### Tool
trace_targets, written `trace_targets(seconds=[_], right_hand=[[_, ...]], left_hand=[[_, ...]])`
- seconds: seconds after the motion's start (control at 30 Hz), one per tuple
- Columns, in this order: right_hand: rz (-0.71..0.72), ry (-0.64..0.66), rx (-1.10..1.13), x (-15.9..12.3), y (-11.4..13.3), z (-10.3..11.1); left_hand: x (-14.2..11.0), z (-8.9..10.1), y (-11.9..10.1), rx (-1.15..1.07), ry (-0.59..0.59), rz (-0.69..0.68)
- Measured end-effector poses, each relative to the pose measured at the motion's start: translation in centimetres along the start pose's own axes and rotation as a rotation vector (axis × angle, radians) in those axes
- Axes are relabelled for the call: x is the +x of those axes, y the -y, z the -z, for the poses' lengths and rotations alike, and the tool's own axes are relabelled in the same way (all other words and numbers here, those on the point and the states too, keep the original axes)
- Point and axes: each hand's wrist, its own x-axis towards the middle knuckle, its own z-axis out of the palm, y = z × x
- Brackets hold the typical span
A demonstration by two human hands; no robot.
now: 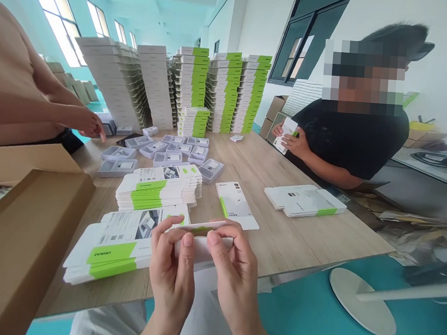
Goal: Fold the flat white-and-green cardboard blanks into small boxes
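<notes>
Between my two hands is a white and green carton (pixel 203 243), its end facing me and its flaps partly unfolded. My left hand (pixel 174 266) is closed on its left side, thumb at the near edge. With thumb and fingers, my right hand (pixel 235 270) pinches the right side. Just left of my hands lies a stack of flat printed cartons (pixel 119 239), and behind it another stack (pixel 156 188). A single white carton (pixel 237 204) rests flat beyond my right hand.
Several plastic trays (pixel 166 157) with small white pieces lie farther back, before tall stacks of boxes (pixel 193 78). An open cardboard box (pixel 31 235) stands at left. Flat cartons (pixel 305 200) lie at right. One co-worker (pixel 348 135) holds a carton; another person's arm (pixel 69 118) reaches in.
</notes>
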Motion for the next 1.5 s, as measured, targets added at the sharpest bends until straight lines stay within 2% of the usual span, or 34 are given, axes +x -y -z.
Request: trace_targets(seconds=[0.23,0.33,0.47,0.5,0.57,0.67,0.77,0.9,1.03,1.17,1.3,1.43,1.5], right_hand=[[-0.1,-0.049,-0.037,-0.1,0.1,-0.6],[-0.136,-0.122,0.051,-0.1,-0.2,-1.1],[-0.194,-0.187,0.153,-0.3,-0.6,-1.4],[-0.216,-0.203,0.16,-0.4,-0.6,-1.5],[-0.288,-0.206,0.168,-0.5,-0.5,-1.5],[-0.396,-0.093,0.206,-0.8,-0.4,-1.5],[-0.395,-0.005,0.22,-0.9,-0.7,-1.6],[-0.348,-0.019,0.155,-1.1,-1.1,-1.9],[-0.379,0.034,0.164,-0.7,-0.6,-1.8],[-0.4,0.007,0.131,0.3,-0.2,-1.0],[-0.395,0.053,0.152,0.6,-0.4,-0.5],[-0.427,-0.008,0.237,-0.2,0.1,-1.3],[-0.448,-0.05,0.269,-0.6,0.6,-1.7]], left_hand=[[-0.1,-0.2,-0.6,-0.058,-0.096,0.168],[-0.1,-0.7,-0.8,-0.074,-0.147,0.205],[-0.3,-1.0,-0.6,-0.258,-0.253,0.366],[-0.4,-0.9,-0.4,-0.288,-0.241,0.403],[-0.7,-0.5,0.2,-0.317,-0.129,0.471],[-1.2,0.0,0.8,-0.361,0.025,0.553],[-1.3,-0.1,0.4,-0.333,-0.015,0.561],[-1.0,-0.5,-0.5,-0.221,-0.136,0.568],[-1.2,-0.6,-0.4,-0.174,-0.183,0.563],[-1.7,-0.8,-0.2,-0.172,-0.176,0.549],[-1.8,-0.7,0.1,-0.194,-0.186,0.526],[-2.1,-0.4,0.4,-0.263,-0.118,0.522],[-2.4,-0.5,0.2,-0.261,-0.123,0.524]])
